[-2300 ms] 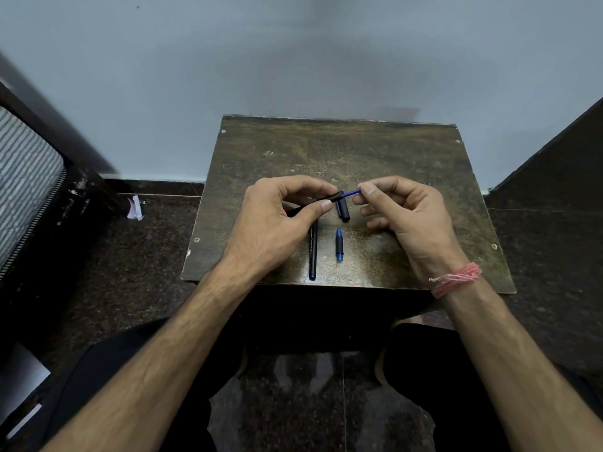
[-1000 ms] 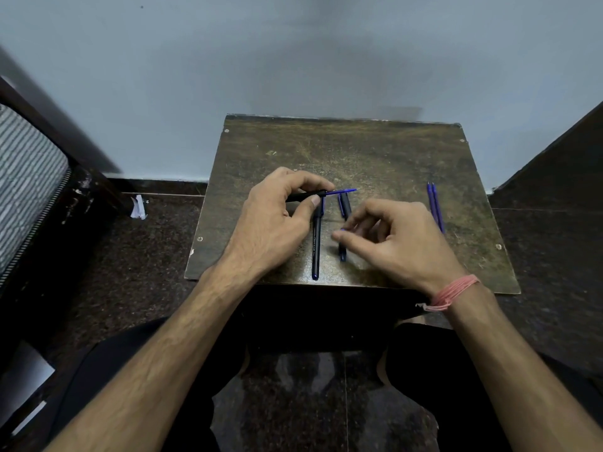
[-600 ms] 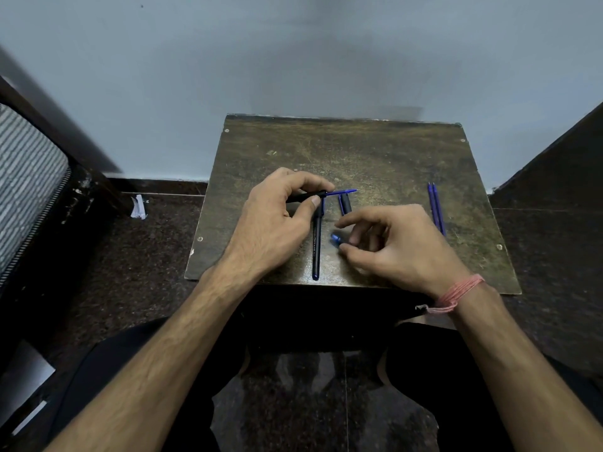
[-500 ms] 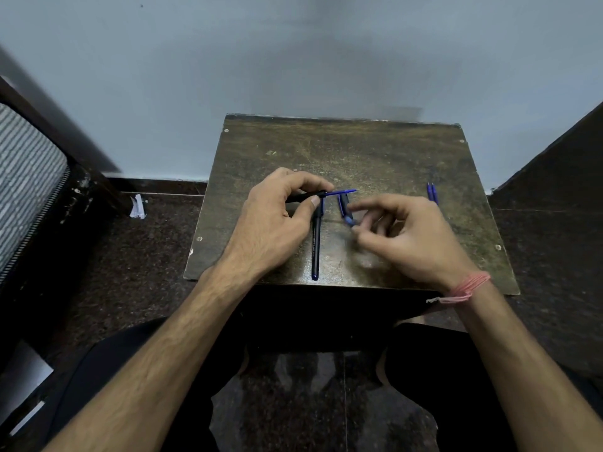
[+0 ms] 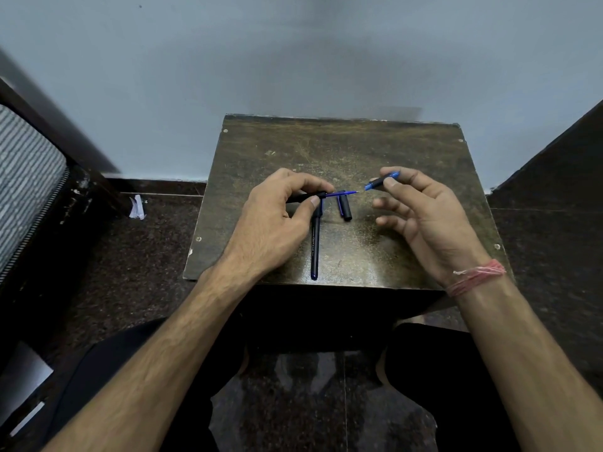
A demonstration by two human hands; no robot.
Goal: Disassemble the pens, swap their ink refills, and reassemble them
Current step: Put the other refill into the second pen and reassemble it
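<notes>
My left hand (image 5: 274, 223) grips a black pen barrel (image 5: 305, 197) with a blue refill (image 5: 342, 193) sticking out of it to the right. My right hand (image 5: 427, 220) pinches a small black and blue pen tip piece (image 5: 380, 181) between thumb and forefinger, just right of the refill's point and a little apart from it. A second black pen (image 5: 315, 246) lies lengthwise on the small brown table (image 5: 359, 151), below my left thumb. A black cap (image 5: 344, 207) rests on the table between my hands.
The table stands against a pale wall. A dark floor surrounds it, with a scrap of white paper (image 5: 137, 207) at the left. A striped cushion (image 5: 23, 177) on dark furniture is at the far left. My knees are under the table's near edge.
My right hand reached down, picked the small tip piece off the table, and lifted it up to the right of the refill. My left hand stayed put with the barrel.
</notes>
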